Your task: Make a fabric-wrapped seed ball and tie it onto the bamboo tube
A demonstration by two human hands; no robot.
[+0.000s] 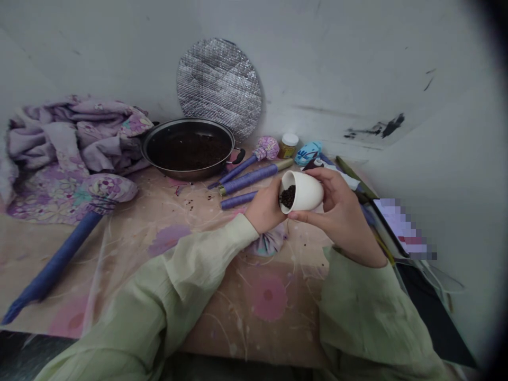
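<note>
A: What's being held there, in the middle of the frame?

B: A small white cup (304, 191), tipped over with its mouth turned to the left. A heap of dark granules (288, 197) sits inside, though I can't tell from here what they are.

A: How is it held?

B: Both hands are closed on it. The left hand (264, 208) supports it from the left, near the rim, while the right hand (337, 212) curls its fingers over the top with the thumb beneath.

A: What's around it?

B: Just behind, purple-wrapped rods (250, 179) lie on the floral-printed tabletop (222, 317), near a small jar (286, 152). At upper left, a metal pan (188, 151) holds something dark, in front of a quilted foil disc (219, 87). A crumpled lilac floral cloth (75, 153) lies at the far left.
</note>
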